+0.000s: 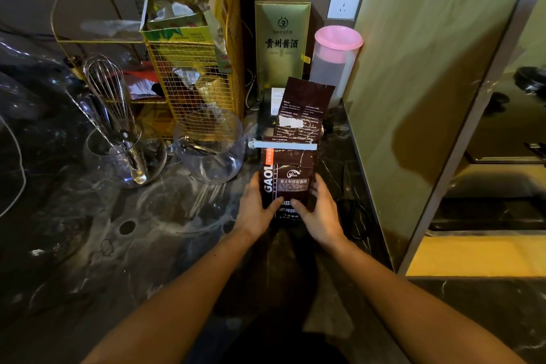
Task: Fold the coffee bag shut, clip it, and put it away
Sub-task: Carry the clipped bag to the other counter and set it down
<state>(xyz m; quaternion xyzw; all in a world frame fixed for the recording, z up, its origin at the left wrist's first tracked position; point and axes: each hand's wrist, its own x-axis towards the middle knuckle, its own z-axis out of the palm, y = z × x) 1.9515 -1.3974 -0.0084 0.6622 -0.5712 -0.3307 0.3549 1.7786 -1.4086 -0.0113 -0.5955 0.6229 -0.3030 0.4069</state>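
Both hands grip the brown coffee bag [288, 186], left hand [257, 210] and right hand [319, 213] on its sides. It stands upright on the dark worktop [118, 245]; a white clip [283, 145] crosses its folded neck, the top flap standing above.

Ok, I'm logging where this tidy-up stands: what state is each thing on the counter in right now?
coffee bag: upright on the counter, top flap standing up, gripped on both sides
clip: clamped across the bag
left hand: gripping the bag's left side
right hand: gripping the bag's right side
glass bowl: upright, no contents apparent
whisk: standing in a glass cup
pink-lidded jug: lid on
gold box: closed, upright
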